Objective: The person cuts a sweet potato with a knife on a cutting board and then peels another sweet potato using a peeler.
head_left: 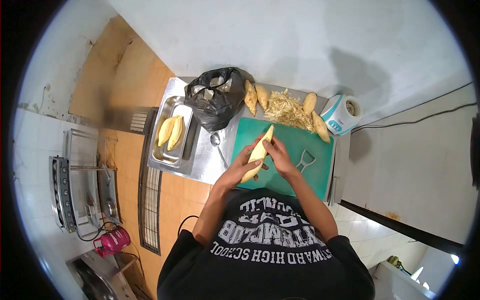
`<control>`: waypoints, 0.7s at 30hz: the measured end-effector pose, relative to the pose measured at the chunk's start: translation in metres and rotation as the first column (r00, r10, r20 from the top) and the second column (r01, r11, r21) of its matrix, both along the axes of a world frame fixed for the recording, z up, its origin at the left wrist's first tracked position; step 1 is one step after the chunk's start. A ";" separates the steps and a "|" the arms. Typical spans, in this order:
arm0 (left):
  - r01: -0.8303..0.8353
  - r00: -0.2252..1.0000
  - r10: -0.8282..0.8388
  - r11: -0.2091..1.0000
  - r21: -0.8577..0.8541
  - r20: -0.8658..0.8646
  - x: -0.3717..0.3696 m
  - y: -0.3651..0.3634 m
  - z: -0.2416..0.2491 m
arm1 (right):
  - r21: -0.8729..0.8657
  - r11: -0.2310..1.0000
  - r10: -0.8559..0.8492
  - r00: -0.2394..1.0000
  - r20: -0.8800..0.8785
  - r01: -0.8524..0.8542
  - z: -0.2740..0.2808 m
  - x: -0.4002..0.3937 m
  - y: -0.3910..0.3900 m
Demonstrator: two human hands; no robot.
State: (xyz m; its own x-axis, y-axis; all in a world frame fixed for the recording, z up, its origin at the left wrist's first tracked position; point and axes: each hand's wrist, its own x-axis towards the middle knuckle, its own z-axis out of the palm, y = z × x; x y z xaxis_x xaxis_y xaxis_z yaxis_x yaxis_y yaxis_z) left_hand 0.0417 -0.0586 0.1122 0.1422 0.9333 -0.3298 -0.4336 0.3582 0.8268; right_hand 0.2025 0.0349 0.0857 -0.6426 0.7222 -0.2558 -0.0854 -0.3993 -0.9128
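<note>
A peeled, pale yellow sweet potato [258,153] is held tilted over the green cutting board [318,142]. My left hand [240,169] wraps round its lower part. My right hand [280,154] has its fingers closed on the upper part. Just right of my right hand, a Y-shaped peeler [306,160] lies on the board, partly hidden by my forearm. A heap of peelings [287,111] is piled at the board's far edge. Unpeeled sweet potatoes [250,97] lie on both sides of the heap.
Two peeled sweet potatoes [170,131] rest in a steel tray [159,156] at the left. Beside it are a black plastic bag [216,102] and a spoon [218,149]. A white and blue appliance [341,114] stands at the far right, near the wall.
</note>
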 end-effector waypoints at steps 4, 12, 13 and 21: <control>0.052 0.974 -0.049 0.999 0.011 -0.221 -0.035 -0.012 -0.008 | 0.029 0.992 0.128 0.988 -0.082 -0.126 0.013 -0.016 0.004; -0.388 0.215 0.493 0.835 0.390 -0.843 -0.188 -0.063 -0.059 | 0.046 0.987 0.134 0.953 0.272 -0.152 -0.031 -0.011 -0.013; -0.425 0.272 0.464 0.844 0.327 -0.843 -0.208 -0.068 -0.058 | 0.048 0.987 0.134 0.953 0.271 -0.152 -0.035 -0.011 -0.015; -0.045 0.845 0.079 0.996 0.076 -0.529 -0.147 -0.025 -0.066 | 0.292 0.954 -0.183 0.627 0.757 -0.074 -0.028 0.016 -0.039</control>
